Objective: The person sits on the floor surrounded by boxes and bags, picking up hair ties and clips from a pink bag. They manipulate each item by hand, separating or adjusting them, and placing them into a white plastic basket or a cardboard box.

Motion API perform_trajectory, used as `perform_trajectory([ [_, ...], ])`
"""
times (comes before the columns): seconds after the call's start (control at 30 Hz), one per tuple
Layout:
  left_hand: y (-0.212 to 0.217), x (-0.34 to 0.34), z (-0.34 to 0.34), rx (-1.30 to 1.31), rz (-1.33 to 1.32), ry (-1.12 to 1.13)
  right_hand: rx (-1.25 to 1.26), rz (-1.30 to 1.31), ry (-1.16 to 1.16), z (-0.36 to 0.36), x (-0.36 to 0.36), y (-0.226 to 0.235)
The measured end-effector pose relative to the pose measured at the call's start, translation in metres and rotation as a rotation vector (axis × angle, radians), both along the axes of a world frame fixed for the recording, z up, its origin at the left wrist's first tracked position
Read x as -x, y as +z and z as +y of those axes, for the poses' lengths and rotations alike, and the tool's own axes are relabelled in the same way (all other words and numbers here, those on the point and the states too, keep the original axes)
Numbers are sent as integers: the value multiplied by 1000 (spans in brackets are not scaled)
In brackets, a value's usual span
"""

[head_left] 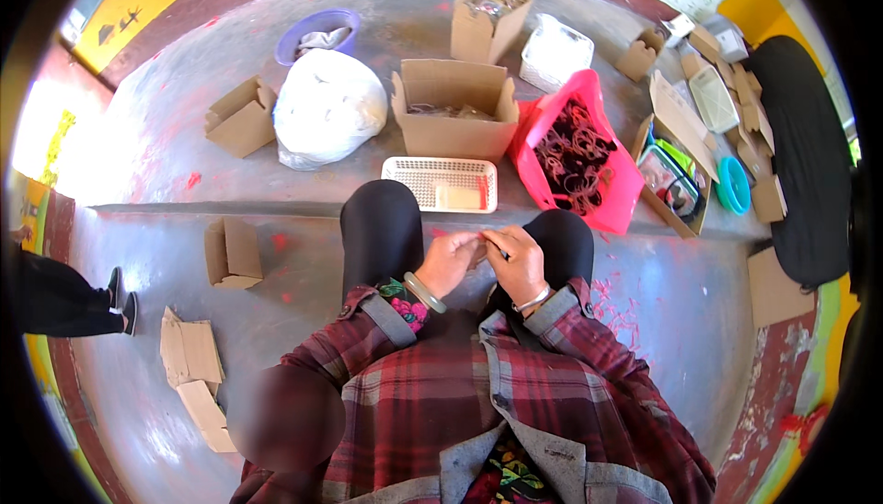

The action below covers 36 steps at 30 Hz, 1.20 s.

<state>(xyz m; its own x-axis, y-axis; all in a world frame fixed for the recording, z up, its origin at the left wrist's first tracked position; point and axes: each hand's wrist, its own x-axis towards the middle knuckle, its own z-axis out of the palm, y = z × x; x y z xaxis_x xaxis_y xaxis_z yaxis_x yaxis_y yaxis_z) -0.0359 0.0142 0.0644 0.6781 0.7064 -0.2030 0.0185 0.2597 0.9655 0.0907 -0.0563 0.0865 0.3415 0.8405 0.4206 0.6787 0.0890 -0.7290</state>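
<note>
My left hand and my right hand meet at the fingertips between my knees. Both are closed in a pinch, and whatever sits between the fingers is too small to make out. Just beyond them stands a white plastic basket with a pale block and a bit of red inside. To its right a pink bag gapes, full of dark and pinkish looped strands. Behind the basket is a cardboard box holding thin, clear-looking pieces.
A stuffed white bag, a purple basin and a small carton are at the far left. Another carton and a white basket stand farther back. Boxes and a teal basin crowd the right. A person's legs show at left.
</note>
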Motion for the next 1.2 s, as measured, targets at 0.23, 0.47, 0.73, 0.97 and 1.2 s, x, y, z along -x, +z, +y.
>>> perform_trajectory([
  [0.23,1,1,3,-42,46,-52,-45,-68,4,-3,0,3],
  [0.47,-3,0,4,-94,38,-24,-61,-80,21,-2,-2,2],
  [0.73,-25,4,8,77,-55,-88,-34,-168,11,-3,-1,8],
  [0.97,-31,4,10,98,-70,-157,-41,-325,-11,-4,-2,9],
  [1.2,-27,8,9,121,-87,-172,-57,-391,-38,-4,-3,10],
])
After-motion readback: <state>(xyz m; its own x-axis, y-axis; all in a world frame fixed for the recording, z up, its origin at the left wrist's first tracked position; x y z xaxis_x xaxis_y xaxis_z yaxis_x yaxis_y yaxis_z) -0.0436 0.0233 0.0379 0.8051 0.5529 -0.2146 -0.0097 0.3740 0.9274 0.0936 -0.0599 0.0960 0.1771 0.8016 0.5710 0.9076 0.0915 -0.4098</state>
